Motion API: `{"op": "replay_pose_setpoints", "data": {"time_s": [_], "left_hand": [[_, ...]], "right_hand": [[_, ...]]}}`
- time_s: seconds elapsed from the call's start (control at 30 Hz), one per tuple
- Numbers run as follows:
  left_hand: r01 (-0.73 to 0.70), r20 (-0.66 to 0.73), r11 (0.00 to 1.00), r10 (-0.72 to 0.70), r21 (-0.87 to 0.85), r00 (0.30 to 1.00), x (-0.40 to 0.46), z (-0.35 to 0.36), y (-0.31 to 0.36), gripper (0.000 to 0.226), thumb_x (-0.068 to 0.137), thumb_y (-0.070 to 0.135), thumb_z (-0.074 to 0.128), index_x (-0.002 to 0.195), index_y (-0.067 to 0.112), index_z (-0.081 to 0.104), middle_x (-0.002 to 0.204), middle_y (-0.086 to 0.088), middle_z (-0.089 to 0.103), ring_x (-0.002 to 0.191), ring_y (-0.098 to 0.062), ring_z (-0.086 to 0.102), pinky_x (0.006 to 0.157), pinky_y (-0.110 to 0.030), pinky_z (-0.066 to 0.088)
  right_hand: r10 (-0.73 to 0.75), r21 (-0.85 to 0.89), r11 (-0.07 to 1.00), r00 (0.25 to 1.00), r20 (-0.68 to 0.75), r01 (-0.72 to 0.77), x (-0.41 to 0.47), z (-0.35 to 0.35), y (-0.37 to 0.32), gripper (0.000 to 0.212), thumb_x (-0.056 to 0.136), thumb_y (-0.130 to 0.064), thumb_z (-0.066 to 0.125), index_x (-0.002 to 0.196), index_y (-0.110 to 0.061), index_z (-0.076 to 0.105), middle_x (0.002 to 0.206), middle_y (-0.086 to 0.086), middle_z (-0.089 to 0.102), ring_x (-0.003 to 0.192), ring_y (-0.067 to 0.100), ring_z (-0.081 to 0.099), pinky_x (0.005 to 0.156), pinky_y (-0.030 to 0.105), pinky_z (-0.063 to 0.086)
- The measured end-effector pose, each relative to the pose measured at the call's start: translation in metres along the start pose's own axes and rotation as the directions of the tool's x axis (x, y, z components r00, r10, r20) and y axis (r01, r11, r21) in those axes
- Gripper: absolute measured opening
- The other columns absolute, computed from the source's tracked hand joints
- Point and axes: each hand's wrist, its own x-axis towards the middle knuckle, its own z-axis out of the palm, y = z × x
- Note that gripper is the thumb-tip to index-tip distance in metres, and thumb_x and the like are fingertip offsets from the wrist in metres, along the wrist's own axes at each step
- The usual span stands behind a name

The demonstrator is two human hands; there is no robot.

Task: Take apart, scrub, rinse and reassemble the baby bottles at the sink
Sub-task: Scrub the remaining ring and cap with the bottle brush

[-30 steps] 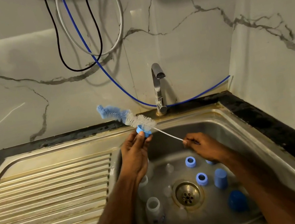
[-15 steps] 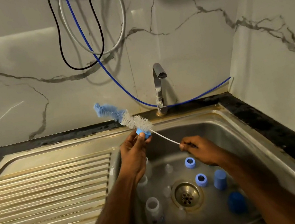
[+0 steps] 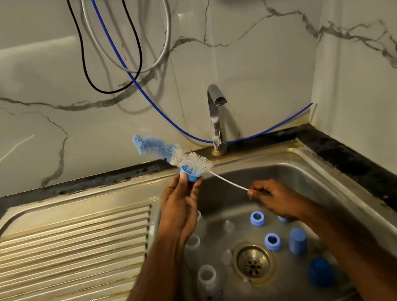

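On my far left lies the ribbed steel draining board (image 3: 65,256), stained along its grooves. Next, in the sink (image 3: 330,180), a clear plastic bottle (image 3: 208,280) stands open-mouthed near the front wall. My left hand (image 3: 179,206) pinches a small blue screw ring (image 3: 191,175) between thumb and fingertips above the basin's back edge. The bottle brush (image 3: 174,156) passes through that ring, white bristles at the ring, fluffy blue bristles beyond, tilted up to the left. Its thin white wire handle runs down-right to my right hand (image 3: 277,198), whose fingers are curled round it. Below, round the brass-coloured drain (image 3: 253,262), sit two blue rings (image 3: 257,218), a blue cap (image 3: 297,241) and a darker domed cap (image 3: 321,272). The chrome tap (image 3: 216,118) rises behind.
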Motion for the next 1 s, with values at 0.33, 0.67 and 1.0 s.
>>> {"op": "replay_pose_setpoints", "data": {"time_s": [0.33, 0.67, 1.0], "left_hand": [[-0.133, 0.011, 0.979, 0.133, 0.155, 0.991, 0.001, 0.0, -0.002, 0.037, 0.09, 0.004, 0.062, 0.127, 0.002, 0.061, 0.117, -0.013, 0.073, 0.113, -0.026, 0.069, 0.099, -0.037, 0.055], [-0.06, 0.008, 0.997, 0.059, 0.054, 0.998, 0.0, 0.0, 0.001, 0.027, 0.099, 0.011, 0.054, 0.123, 0.0, 0.062, 0.126, -0.019, 0.069, 0.12, -0.03, 0.066, 0.096, -0.039, 0.056], [-0.042, -0.025, 0.998, 0.041, -0.053, 0.999, 0.0, 0.002, 0.001, 0.039, 0.092, 0.008, 0.059, 0.13, -0.003, 0.057, 0.13, -0.021, 0.065, 0.121, -0.031, 0.064, 0.094, -0.038, 0.058]], "right_hand": [[-0.012, -0.047, 0.999, 1.0, 0.005, 0.012, 0.001, 0.0, 0.001, 0.019, 0.102, -0.033, 0.053, 0.088, -0.024, 0.064, 0.082, 0.006, 0.066, 0.081, 0.024, 0.064, 0.08, 0.044, 0.053], [-0.015, 0.024, 1.0, 1.0, 0.013, 0.015, 0.0, 0.001, 0.001, 0.018, 0.102, -0.028, 0.055, 0.09, -0.021, 0.066, 0.084, 0.007, 0.067, 0.08, 0.02, 0.064, 0.078, 0.036, 0.052], [-0.049, 0.018, 0.999, 0.999, 0.001, 0.049, 0.0, 0.003, -0.002, 0.02, 0.102, -0.028, 0.055, 0.085, -0.021, 0.063, 0.077, 0.007, 0.062, 0.071, 0.009, 0.055, 0.067, 0.028, 0.048]]}}
